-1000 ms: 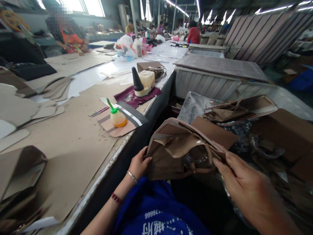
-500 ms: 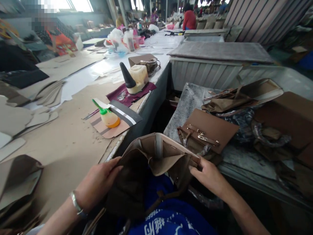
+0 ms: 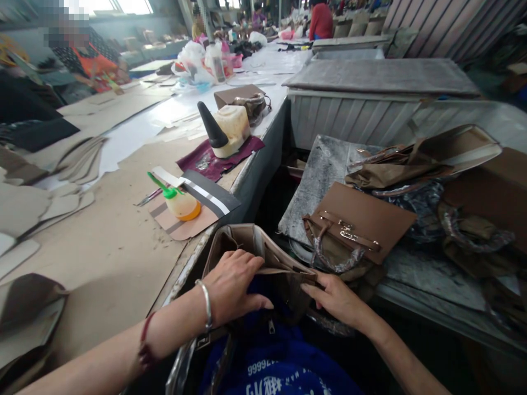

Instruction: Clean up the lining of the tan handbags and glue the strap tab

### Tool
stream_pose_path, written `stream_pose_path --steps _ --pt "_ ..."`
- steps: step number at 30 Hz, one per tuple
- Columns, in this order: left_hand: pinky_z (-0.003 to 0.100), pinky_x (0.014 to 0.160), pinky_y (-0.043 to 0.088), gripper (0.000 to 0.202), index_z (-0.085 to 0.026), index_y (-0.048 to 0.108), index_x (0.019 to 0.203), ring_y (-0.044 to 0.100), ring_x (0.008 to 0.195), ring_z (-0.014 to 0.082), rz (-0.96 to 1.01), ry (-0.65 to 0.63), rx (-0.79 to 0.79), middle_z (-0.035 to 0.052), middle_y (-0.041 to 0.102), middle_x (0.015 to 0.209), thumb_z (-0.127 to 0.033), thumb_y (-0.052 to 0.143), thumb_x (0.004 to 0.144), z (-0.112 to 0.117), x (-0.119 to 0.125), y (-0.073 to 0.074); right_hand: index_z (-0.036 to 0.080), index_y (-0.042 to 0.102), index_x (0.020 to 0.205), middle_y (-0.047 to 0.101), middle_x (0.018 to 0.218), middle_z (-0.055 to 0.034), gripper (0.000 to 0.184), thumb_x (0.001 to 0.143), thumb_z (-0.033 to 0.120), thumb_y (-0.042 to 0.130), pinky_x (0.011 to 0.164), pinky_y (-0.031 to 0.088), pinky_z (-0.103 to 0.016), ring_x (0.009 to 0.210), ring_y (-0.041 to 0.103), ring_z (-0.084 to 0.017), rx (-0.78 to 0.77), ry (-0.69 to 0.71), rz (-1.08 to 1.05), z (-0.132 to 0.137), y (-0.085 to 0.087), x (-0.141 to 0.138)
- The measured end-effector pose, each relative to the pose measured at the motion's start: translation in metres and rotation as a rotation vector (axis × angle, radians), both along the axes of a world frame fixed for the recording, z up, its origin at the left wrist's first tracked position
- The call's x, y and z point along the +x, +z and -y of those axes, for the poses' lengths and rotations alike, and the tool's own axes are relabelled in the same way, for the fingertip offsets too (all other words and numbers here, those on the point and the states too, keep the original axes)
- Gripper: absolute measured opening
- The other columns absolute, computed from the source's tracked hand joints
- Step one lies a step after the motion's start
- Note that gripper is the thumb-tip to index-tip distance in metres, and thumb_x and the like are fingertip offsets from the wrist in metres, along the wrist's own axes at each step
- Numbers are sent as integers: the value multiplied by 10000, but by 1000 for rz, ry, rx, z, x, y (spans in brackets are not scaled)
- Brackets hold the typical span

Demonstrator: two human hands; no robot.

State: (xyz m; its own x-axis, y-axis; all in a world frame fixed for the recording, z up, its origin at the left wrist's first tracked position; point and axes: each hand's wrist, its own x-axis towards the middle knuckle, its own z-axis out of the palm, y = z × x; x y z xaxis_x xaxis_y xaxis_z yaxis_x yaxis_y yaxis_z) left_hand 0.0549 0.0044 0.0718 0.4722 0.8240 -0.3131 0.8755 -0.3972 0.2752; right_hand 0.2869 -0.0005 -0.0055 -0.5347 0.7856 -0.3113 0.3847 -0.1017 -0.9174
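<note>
An unfinished brown handbag [image 3: 280, 249] lies mouth-up in front of my body, its tan lining and stiff rim showing. My right hand [image 3: 335, 296] pinches the bag's right corner between thumb and fingers. Across the mouth reaches my left hand [image 3: 234, 282], its fingers bent over the lining and its thumb stretched apart from them. I see nothing gripped in it. A zipper pull [image 3: 271, 327] hangs below, against the blue printed cloth [image 3: 284, 362] on my lap. The lower part of the bag is hidden by my hands and by shadow.
On the worktable [image 3: 123, 230] at left stand a green-capped glue bottle [image 3: 183, 206] and a cut-open jug [image 3: 234, 129] with a black cone. Another brown handbag [image 3: 362, 219] lies on the grey board at right, beside more bags. A co-worker [image 3: 93, 60] is at the far left.
My left hand has let go of the bag's left edge and moved right, over the mouth. My right hand keeps its hold. The bag's mouth has narrowed.
</note>
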Motion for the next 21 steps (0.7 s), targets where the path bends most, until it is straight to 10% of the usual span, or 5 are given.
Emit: stream_pose_path --steps 6,11,21 --pt "366 714 399 220 -156 591 706 535 810 241 -74 -154 -77 92 598 785 -198 403 812 -25 19 -40 200 604 994 634 868 -17 267 775 262 465 722 429 -262 798 570 -180 97 -10 123 -8 -1 -2" --pt "260 523 386 187 -187 595 604 570 560 193 125 119 -311 47 594 579 -140 464 729 -14 26 -63 202 547 982 630 876 -39 263 731 206 467 702 403 -258 797 574 -188 202 -64 426 -12 11 -23" --pt "298 675 422 208 -156 541 795 571 690 183 94 117 -186 62 599 739 -119 338 817 -11 16 -73 184 570 826 640 770 -61 174 798 187 399 651 383 -238 746 595 -180 183 100 577 -39 30 -43"
